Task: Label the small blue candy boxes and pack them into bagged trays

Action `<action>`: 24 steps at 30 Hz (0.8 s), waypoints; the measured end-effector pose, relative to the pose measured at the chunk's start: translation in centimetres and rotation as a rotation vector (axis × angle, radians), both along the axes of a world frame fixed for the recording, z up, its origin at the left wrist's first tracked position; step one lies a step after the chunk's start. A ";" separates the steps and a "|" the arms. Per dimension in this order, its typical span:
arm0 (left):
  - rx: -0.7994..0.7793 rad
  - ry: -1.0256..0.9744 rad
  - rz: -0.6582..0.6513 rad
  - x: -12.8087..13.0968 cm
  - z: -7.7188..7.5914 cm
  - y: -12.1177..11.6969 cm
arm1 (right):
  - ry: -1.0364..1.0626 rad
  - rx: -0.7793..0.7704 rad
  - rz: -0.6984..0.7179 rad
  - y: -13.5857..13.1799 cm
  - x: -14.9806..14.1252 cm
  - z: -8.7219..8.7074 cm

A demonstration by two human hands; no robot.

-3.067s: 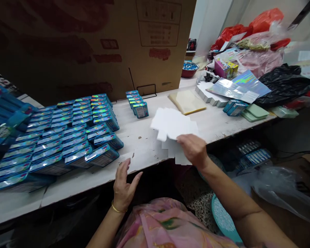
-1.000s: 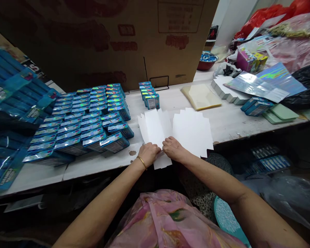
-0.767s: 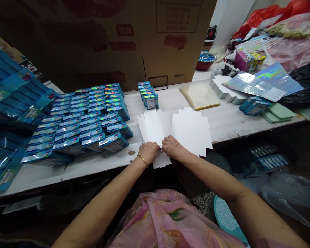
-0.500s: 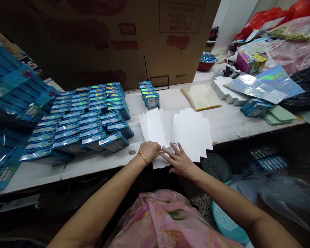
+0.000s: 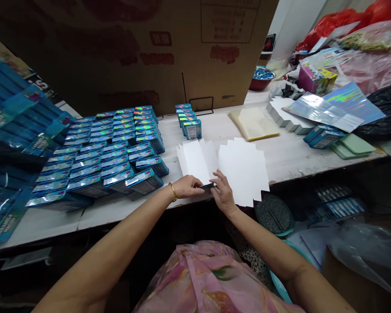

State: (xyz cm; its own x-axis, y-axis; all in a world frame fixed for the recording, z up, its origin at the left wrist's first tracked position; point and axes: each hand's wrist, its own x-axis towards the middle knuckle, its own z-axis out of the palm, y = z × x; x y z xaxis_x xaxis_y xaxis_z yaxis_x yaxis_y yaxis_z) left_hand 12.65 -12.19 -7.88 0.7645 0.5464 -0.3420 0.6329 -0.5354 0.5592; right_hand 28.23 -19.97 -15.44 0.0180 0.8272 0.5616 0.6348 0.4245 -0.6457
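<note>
our left hand (image 5: pixel 186 187) pinches a small dark strip (image 5: pixel 208 186), fingers together; our right hand (image 5: pixel 223 192), fingers apart, touches white die-cut card blanks (image 5: pixel 243 171) near the tabletop's front edge (image 5: pixel 101 213).

- You're in a small packing workshop, not a home or an office, and you sit at a long white bench (image 5: pixel 52 226).
- Blue boxes (image 5: pixel 145 181) stand in tight rows on the left of the bench, like batch work.
- White card blanks (image 5: pixel 244 171) lie flat at the middle, with more stacked at upper right (image 5: pixel 280 114).
- Holographic sheets (image 5: pixel 332 111) lie beside that stack.
- A big carton (image 5: pixel 117 56) stands along the back of the bench.
- Blue packs (image 5: pixel 16 100) are heaped at the far left.
- Plastic bags (image 5: pixel 381 111), black and red, are piled at upper right.
</note>
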 end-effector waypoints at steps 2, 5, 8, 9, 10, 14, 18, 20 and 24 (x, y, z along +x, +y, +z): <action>-0.019 -0.018 0.023 -0.2 -0.2 0.3 | 0.030 -0.019 -0.010 0.0 -0.2 0.2; 0.072 -0.012 0.185 -0.1 -0.9 0.3 | 0.040 -0.043 0.008 -0.2 -0.4 0.6; 0.182 -0.010 0.308 0.1 -1.9 -0.1 | 0.034 -0.051 0.045 -0.4 -0.8 1.0; 0.216 -0.011 0.314 0.2 -2.2 -0.2 | 0.032 -0.056 0.052 -0.5 -1.0 1.2; 0.250 -0.012 0.308 0.3 -2.5 -0.4 | 0.032 -0.065 0.057 -0.6 -1.1 1.4; 0.397 0.025 0.169 0.3 -3.1 -1.4 | 0.068 -0.106 0.072 -0.8 -1.4 1.6; 0.477 0.138 0.039 0.6 -2.6 -3.1 | 0.144 -0.125 0.081 -0.6 -1.3 1.3; 0.481 0.194 0.046 0.9 -2.2 -3.6 | 0.163 -0.135 0.086 -0.5 -1.2 1.3; 0.415 0.284 0.093 1.8 -1.5 -3.3 | 0.158 -0.162 0.106 -0.2 -1.2 1.6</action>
State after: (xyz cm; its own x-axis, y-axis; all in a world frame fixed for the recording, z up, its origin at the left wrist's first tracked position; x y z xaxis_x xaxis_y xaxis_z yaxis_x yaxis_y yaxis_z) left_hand 14.43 -15.47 -9.38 0.6145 0.7417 -0.2690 0.7846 -0.6100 0.1104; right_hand 27.05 -20.20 -13.80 0.0036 0.9080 0.4190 0.4785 0.3664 -0.7980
